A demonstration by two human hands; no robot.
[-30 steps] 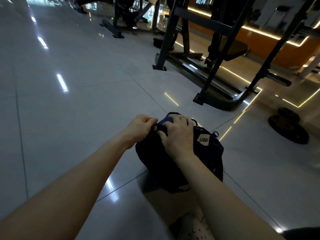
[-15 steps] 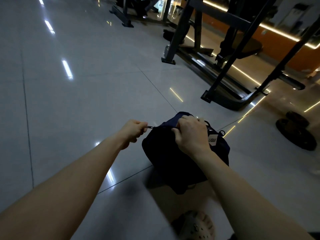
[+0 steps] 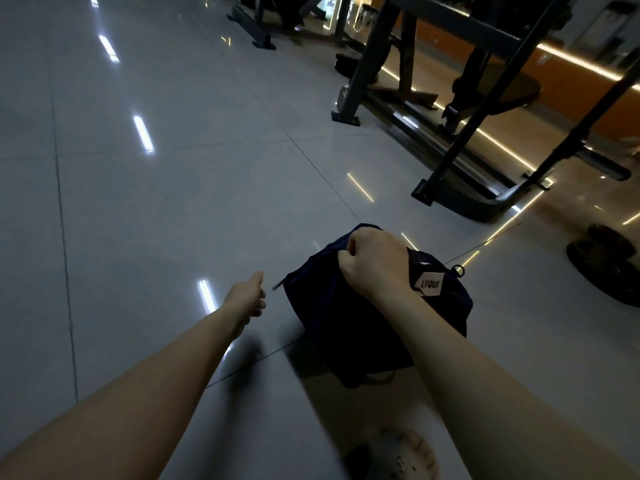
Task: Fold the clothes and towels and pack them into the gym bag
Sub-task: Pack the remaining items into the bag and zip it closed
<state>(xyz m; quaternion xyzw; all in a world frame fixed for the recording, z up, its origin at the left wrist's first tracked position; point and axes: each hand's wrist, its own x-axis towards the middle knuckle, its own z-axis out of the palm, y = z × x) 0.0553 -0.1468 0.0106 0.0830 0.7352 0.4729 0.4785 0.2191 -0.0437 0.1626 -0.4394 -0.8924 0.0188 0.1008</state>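
Gym bag (image 3: 363, 323) lies gripped under right hand (image 3: 374, 263), left hand (image 3: 246, 299) loosely curled beside.

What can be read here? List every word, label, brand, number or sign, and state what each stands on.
"LVQUK": dark letters on a white diamond-shaped patch on the dark navy fabric gym bag; the last letters are blurred, so uncertain.
Small pale tag above that patch: too small to read.
Black metal gym machine frames: no legible text.

gym bag (image 3: 341, 315) on floor (image 3: 173, 202), rack (image 3: 481, 209) behind, plates (image 3: 602, 268) rt
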